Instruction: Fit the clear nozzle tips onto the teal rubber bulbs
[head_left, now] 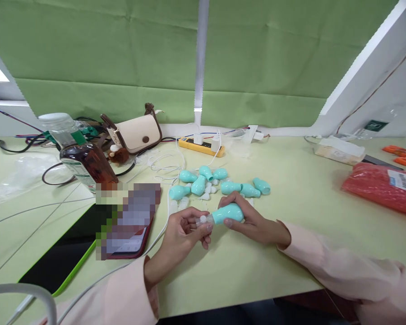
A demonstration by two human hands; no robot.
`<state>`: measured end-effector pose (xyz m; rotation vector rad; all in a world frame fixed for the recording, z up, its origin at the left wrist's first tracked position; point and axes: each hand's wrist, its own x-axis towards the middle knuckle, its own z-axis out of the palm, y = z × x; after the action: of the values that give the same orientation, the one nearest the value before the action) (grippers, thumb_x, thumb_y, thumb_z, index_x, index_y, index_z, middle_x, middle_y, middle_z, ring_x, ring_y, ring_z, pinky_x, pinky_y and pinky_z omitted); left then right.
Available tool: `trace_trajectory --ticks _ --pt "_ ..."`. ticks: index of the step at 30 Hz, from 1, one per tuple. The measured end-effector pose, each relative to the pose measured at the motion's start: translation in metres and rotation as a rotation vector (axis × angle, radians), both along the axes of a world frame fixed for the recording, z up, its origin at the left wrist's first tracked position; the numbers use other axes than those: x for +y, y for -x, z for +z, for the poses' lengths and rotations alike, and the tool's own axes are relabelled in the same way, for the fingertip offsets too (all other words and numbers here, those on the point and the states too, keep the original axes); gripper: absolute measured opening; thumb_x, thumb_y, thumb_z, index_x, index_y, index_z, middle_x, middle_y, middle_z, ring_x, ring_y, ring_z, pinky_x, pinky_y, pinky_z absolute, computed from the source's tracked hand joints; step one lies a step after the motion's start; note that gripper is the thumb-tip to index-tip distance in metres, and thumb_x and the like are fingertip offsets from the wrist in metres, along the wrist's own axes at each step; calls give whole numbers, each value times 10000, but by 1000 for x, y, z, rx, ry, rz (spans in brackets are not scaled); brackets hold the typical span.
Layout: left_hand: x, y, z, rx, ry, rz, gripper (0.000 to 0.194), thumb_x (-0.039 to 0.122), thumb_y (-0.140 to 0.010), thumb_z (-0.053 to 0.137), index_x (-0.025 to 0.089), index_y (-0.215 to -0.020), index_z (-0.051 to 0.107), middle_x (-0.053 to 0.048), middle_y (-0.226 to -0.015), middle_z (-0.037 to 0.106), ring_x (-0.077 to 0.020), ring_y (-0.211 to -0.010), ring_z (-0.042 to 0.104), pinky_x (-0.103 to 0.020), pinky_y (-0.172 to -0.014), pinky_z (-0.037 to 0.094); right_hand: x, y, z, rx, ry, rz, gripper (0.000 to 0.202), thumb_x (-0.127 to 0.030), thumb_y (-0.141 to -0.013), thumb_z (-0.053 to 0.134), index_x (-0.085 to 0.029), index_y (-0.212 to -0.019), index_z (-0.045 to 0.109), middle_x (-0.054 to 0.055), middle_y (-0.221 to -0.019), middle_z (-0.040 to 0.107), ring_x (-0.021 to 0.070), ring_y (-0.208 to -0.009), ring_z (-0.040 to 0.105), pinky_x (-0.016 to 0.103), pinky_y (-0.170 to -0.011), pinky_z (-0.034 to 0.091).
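Observation:
Between my hands lies a turquoise squeeze bulb [230, 213] with a clear plastic tip piece [203, 220] at its narrow left end. My right hand [248, 219] wraps the round end of the bulb. Thumb and fingers of my left hand [186, 232] pinch the clear tip, which meets the bulb's neck. Just beyond my hands, several more turquoise bulbs [198, 185] lie loosely on the table [230, 275]. Small whitish translucent pieces [205, 197] are scattered among them.
Two phones, a green-edged one [67, 246] and a red-cased one [135, 225], lie left. Behind them stand a dark-liquid bottle [88, 162] and a cream handbag [138, 133]. A yellow power strip [201, 146] with white cables sits at the back. Right are a red packet [375, 183] and a box [340, 150].

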<state>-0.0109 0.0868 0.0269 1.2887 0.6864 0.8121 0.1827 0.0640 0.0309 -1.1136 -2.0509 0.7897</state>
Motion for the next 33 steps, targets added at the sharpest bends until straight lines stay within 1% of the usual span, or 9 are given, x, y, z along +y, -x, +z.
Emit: trace_trajectory --ticks 4,8,16,21,25,27,29,31,33 --pt "-3 -1 -5 -13 -97 56 182 223 -688 641 137 -784 513 33 -531 555 -100 -464 533 -220 -453 465 -3 6 0 173 178 -2 205 -366 -852 438 -225 -967 343 -14 -770 397 77 -564 365 213 -510 331" --pt "-5 1 -5 50 -194 91 161 231 -701 625 143 -793 527 23 -587 558 -99 -481 535 -227 -483 473 -3 8 0 292 328 31 214 -387 -856 432 -221 -948 332 -66 -624 332 47 -456 321 174 -419 271" --pt "-6 6 -4 275 -486 122 178 267 -736 587 141 -863 589 -10 -633 587 -111 -497 544 -218 -506 443 2 7 0 349 481 41 269 -456 -831 431 -215 -906 338 -100 -515 320 39 -382 299 158 -370 212" --pt "-7 7 -4 334 -661 125 142 253 -759 561 155 -851 608 -27 -679 625 -119 -537 546 -215 -533 439 4 6 1 357 585 86 256 -460 -839 407 -220 -888 332 -125 -434 303 34 -332 247 143 -334 170" --pt "-7 8 -3 357 -807 156 113 212 -761 560 166 -853 608 -30 -685 630 -124 -548 534 -217 -542 426 5 8 1 351 640 44 257 -476 -840 386 -225 -864 340 -135 -382 266 37 -305 226 134 -314 139" --pt "-7 8 -2 359 -857 148 114 181 -765 548 167 -861 608 -39 -701 628 -129 -564 533 -219 -552 419 4 10 2 374 661 33 270 -490 -834 388 -224 -840 345 -128 -403 292 30 -294 229 130 -303 134" --pt "-6 9 -2 359 -878 125 129 160 -774 528 168 -872 613 -49 -713 624 -137 -585 539 -224 -564 415 5 12 3 388 689 34 298 -513 -827 385 -217 -822 348 -105 -467 383 18 -286 240 130 -287 134" --pt "-5 9 -2 352 -874 88 144 157 -785 508 175 -869 623 -57 -714 624 -154 -624 556 -235 -591 418 5 13 4 370 717 23 321 -530 -820 383 -210 -811 353 -78 -535 455 11 -286 254 129 -277 137" --pt "-4 9 -2 343 -851 57 149 171 -786 509 184 -866 634 -58 -711 632 -165 -646 567 -247 -609 422 7 12 5 345 737 7 327 -532 -819 383 -206 -804 359 -71 -530 466 11 -286 257 127 -276 139"
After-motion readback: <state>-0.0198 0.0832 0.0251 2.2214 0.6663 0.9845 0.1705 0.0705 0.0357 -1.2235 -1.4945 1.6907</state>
